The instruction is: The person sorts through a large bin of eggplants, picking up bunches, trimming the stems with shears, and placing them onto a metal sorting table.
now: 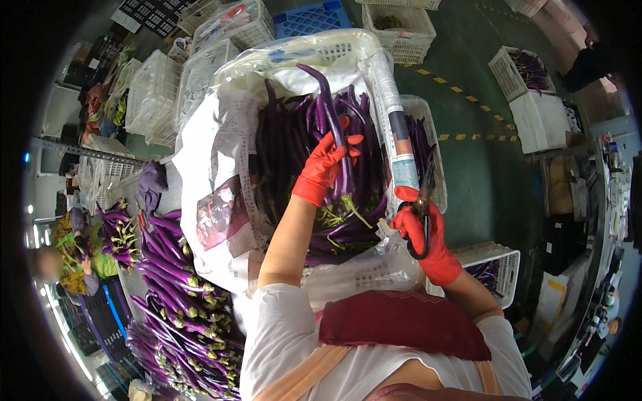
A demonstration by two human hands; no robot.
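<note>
My left hand, in a red rubber glove, grips a long purple eggplant near its stem end, its curved tip pointing away from me. Below it lie many more eggplants in a white plastic crate lined with newspaper and clear film. Over the crate's right rim, my right hand, gloved in red too, holds black-handled scissors with the blades pointing away. Whether the blades are parted is hard to tell.
Loose eggplants cover a surface at my left, where another person handles produce. A crate of eggplants stands right of mine; another crate sits lower right. White crates are stacked at the upper left. Yellow-black tape marks the green floor.
</note>
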